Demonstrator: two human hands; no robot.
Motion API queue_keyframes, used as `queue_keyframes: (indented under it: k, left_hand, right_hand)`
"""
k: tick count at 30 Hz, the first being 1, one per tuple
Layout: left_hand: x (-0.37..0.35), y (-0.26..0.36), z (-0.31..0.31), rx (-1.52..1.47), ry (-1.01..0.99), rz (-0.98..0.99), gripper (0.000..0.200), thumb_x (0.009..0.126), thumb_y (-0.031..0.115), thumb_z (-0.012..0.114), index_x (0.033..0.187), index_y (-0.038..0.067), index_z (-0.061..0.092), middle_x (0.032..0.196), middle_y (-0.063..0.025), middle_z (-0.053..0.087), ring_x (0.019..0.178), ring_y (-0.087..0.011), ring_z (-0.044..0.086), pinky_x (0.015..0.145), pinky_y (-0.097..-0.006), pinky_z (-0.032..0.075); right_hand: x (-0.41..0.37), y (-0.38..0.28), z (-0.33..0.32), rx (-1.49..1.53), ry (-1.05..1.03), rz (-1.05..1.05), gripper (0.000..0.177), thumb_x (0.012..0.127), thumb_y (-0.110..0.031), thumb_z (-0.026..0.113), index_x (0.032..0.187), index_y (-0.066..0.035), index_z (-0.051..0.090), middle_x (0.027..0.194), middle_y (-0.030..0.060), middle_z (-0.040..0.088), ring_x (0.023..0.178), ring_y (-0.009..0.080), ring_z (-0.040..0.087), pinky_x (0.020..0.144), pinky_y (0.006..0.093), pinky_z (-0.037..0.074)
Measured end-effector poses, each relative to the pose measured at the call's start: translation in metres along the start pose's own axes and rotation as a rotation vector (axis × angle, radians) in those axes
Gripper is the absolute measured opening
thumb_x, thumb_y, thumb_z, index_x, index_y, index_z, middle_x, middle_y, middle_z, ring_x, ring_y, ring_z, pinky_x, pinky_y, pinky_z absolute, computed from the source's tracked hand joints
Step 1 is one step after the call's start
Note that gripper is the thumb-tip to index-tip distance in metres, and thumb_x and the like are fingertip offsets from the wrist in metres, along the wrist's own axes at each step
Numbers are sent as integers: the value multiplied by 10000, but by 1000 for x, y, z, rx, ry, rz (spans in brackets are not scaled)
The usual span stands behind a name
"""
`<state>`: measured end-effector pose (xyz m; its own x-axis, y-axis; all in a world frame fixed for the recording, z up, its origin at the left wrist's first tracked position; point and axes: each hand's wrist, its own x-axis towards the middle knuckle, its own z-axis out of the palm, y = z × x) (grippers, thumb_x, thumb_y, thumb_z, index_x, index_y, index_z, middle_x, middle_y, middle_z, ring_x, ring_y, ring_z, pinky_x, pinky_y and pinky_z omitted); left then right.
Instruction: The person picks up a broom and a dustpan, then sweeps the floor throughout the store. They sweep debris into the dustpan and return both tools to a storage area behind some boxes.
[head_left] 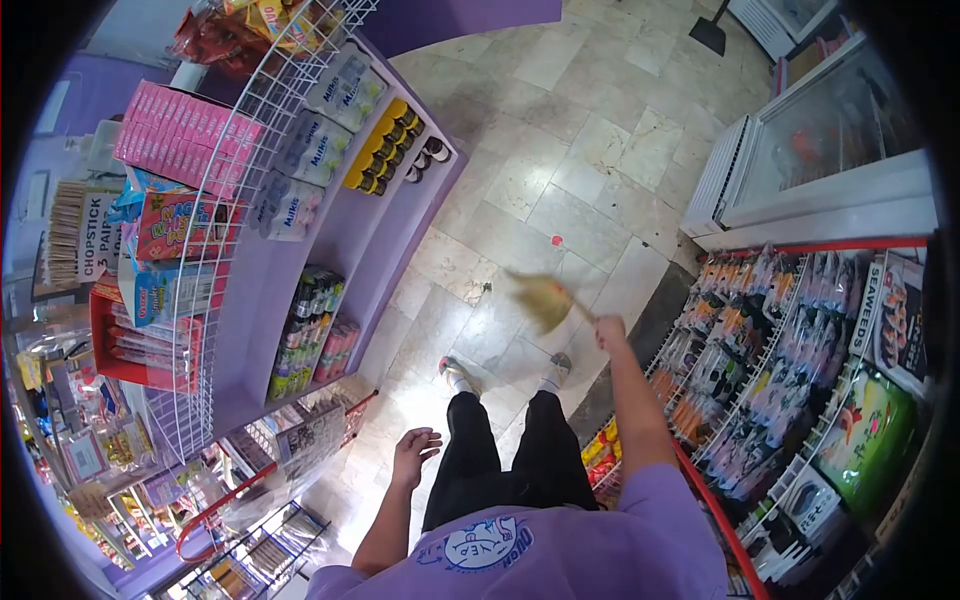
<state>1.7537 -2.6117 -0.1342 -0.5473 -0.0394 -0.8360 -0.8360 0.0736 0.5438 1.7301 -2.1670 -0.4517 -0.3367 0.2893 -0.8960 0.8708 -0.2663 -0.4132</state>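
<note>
My right hand point(609, 332) is wrapped round the handle of a soft broom point(542, 303), with the arm stretched forward. The broom's yellowish-green bristles are smeared by motion over the pale tiled floor point(520, 245). A small red spot point(557, 241) shows on the tiles just beyond the bristles. Beside my left leg hangs my left hand point(413, 455), its fingers loosely bent and apart, holding nothing. My feet stand apart on the tiles, behind the broom head.
To the left stands a purple shelf point(400, 255) with bottles and cans, topped by a white wire rack point(215, 290) of packets. On the right are a rack of bagged goods point(760, 335) and a glass-topped freezer point(830, 135). A dark dustpan point(708, 37) lies at the far end.
</note>
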Motion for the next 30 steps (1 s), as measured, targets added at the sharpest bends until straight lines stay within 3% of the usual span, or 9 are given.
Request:
queue_keyframes:
  k: [6,12,14,16,18,23,25,26,30]
  left_hand:
    - [-7,-11,19,-23,79,-32,202,860,115,448,1013,-10,492,931,-137,590,825,-205,587,712,-309,481]
    - [-6,-7,33,-30,85,-19,200,859,108,447,1012,-13,490,930,-140,588,826,-210,585,715,-312,480]
    - [-2,-3,41,-31,78,-21,203,861,109,445,1016,-13,490,929,-138,587,824,-207,584,715,-311,480]
    - [0,3,50,-37,64,-20,204,862,109,442,1018,-14,490,928,-138,587,822,-205,583,715,-310,480]
    - [3,8,58,-37,50,-12,205,863,109,441,1019,-14,491,926,-137,586,821,-203,583,713,-310,481]
    - [13,24,75,-20,14,26,205,863,114,444,1021,-9,492,925,-135,587,819,-199,582,709,-310,484]
    - [15,35,79,-13,9,42,204,862,116,446,1021,-5,492,925,-133,587,820,-200,584,707,-310,485]
    - [17,38,77,-7,6,49,204,862,116,447,1021,-4,493,925,-132,588,821,-200,584,707,-310,486]
    - [37,55,77,36,-32,57,197,855,111,457,1012,-1,498,921,-130,591,826,-203,588,709,-311,488]
  right_hand:
    - [-22,-166,-15,-350,363,-186,247,789,-162,454,875,18,600,798,205,617,699,323,618,581,397,488]
    - [-82,-124,31,-307,360,-404,390,865,-339,412,921,5,586,837,243,589,829,388,568,701,448,447]
    - [-127,-63,57,-128,343,-668,273,843,-181,480,1047,-19,564,829,184,621,739,284,611,629,378,465]
    - [-190,-27,70,189,-33,-294,375,812,-63,486,1184,-109,491,568,30,461,381,101,379,325,245,313]
    - [-252,-39,63,427,-313,62,450,794,-32,470,1227,-150,441,530,16,409,349,78,323,290,227,245]
    - [-134,48,62,368,-301,152,456,721,-36,523,1165,-137,495,522,23,421,360,100,367,302,251,288]
    - [-30,93,41,-393,-97,-427,311,699,-50,537,999,-113,595,512,20,432,375,124,407,306,277,317]
    - [12,92,30,-159,143,-165,178,698,-85,540,845,-90,640,524,34,477,400,150,462,323,304,359]
    - [-10,-67,-41,-258,348,-158,225,757,-112,473,908,-51,627,692,129,606,539,254,590,450,372,461]
